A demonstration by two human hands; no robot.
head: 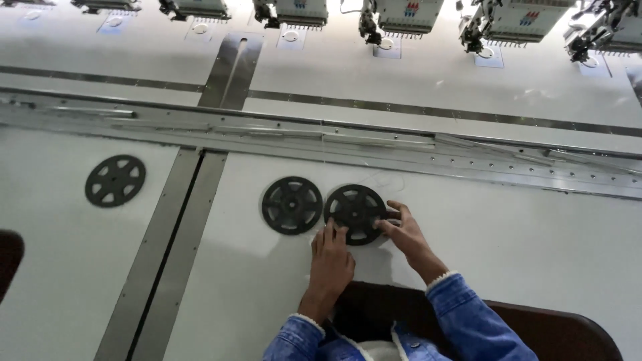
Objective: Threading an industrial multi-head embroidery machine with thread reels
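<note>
Two black spoked reels lie side by side on the white machine table (521, 247). My left hand (331, 261) rests its fingertips on the lower edge of the right reel (354, 212). My right hand (404, 234) pinches that same reel's right rim with thumb and fingers. The left reel (291, 205) lies flat just beside it, untouched. Both my sleeves are blue denim with pale lining.
A third black reel (115, 180) lies far left on the table. A metal rail (374, 144) crosses the table beyond the reels. Several embroidery machine heads (408, 17) hang along the far edge. A grey metal strip (170, 247) runs down the table on the left.
</note>
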